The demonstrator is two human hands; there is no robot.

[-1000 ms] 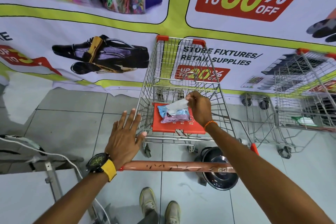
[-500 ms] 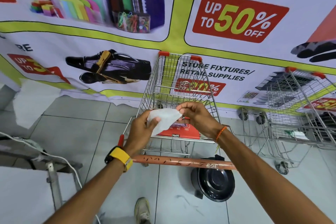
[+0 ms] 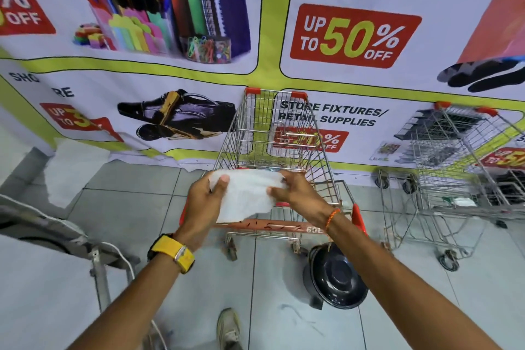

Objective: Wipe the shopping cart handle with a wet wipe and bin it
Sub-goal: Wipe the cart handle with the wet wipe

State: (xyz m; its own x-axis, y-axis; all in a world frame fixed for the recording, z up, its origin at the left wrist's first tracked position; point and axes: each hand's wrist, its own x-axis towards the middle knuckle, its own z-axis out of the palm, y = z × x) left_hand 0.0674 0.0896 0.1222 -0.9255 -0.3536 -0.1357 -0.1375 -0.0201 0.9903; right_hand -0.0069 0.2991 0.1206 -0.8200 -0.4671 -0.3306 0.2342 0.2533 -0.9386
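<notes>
Head view: a thin white wet wipe, half a second ago still folded, is now spread flat between the left hand and right hand — both pinching its edges — above the scuffed orange cart handle at six o'clock; wiping can start.

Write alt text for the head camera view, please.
Two hands, left hand and right hand, stretch a white wet wipe above the orange cart handle. A black bin sits on the floor below.
</notes>
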